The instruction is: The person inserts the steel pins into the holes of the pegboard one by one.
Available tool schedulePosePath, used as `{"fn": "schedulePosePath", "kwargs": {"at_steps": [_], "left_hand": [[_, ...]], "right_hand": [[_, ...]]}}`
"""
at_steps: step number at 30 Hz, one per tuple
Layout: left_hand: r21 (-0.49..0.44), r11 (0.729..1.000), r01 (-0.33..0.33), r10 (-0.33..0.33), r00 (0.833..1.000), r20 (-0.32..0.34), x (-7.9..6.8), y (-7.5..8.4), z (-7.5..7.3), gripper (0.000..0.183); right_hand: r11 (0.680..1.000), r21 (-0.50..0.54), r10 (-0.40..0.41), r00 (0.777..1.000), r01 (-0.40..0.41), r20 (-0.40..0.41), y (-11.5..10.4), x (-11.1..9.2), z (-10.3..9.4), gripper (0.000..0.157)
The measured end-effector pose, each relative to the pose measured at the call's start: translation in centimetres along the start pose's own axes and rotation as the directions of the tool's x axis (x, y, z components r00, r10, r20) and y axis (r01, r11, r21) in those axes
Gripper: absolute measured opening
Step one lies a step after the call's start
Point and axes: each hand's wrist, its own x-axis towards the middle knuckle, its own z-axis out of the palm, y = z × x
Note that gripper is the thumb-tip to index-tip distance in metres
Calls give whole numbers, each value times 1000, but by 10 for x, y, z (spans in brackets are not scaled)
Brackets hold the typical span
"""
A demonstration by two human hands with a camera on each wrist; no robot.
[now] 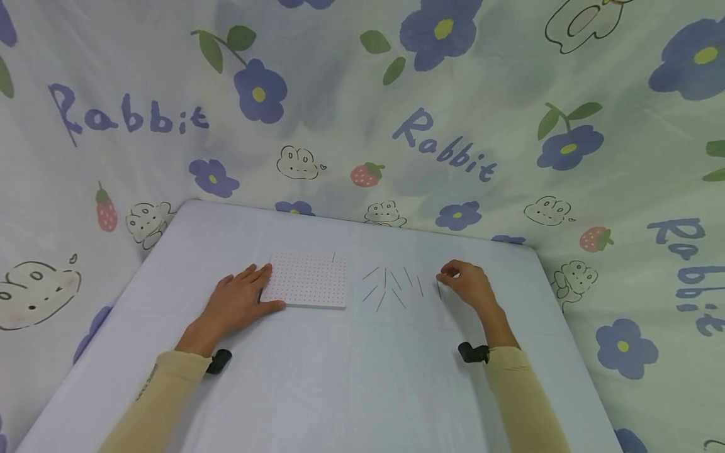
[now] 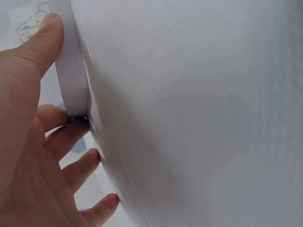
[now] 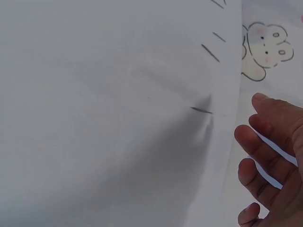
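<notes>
A white board with rows of small holes (image 1: 306, 302) lies on the table, and one thin dark stick (image 1: 334, 257) stands upright near its far right corner. My left hand (image 1: 238, 302) rests against the board's left side with fingers spread; the thumb touches the near edge. In the left wrist view, the thumb (image 2: 47, 40) lies along the board's side wall (image 2: 73, 85). My right hand (image 1: 467, 283) hovers by the rightmost loose stick (image 1: 438, 289). From the right wrist, that stick (image 3: 201, 110) lies apart from the loosely bent fingers (image 3: 255, 142), and nothing shows between them.
Several more thin dark sticks (image 1: 396, 280) lie scattered at different angles between the board and my right hand. A white cloth covers the table (image 1: 351, 377). Behind and beside it hangs a curtain (image 1: 340, 113) printed with flowers and rabbits.
</notes>
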Motion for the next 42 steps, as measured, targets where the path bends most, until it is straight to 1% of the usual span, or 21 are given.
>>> {"fn": "schedulePosePath", "kwargs": {"at_steps": [8,16,23,30,37,42], "left_hand": [[-5,1000,2,-2,1000,-9,0,0,0,97],[-5,1000,-6,6,1000,-6,0,0,0,96],[-5,1000,-5,5,1000,-16,0,-1,1,97],[-13,1000,-8,8,1000,-12,0,0,-1,96],[-10,1000,-10,10,1000,-7,-1,0,-3,96],[-4,1000,-12,12,1000,-8,0,-1,-2,96]], "right_hand": [[999,-5,40,998,-40,45,2,-2,8,26],[997,-26,73,995,-71,70,4,-2,15,24],[996,-35,81,994,-78,75,5,-1,17,23],[995,-30,100,992,-98,77,5,0,18,22],[995,-33,100,992,-97,79,4,1,17,21],[992,-40,119,990,-117,80,3,1,16,21]]}}
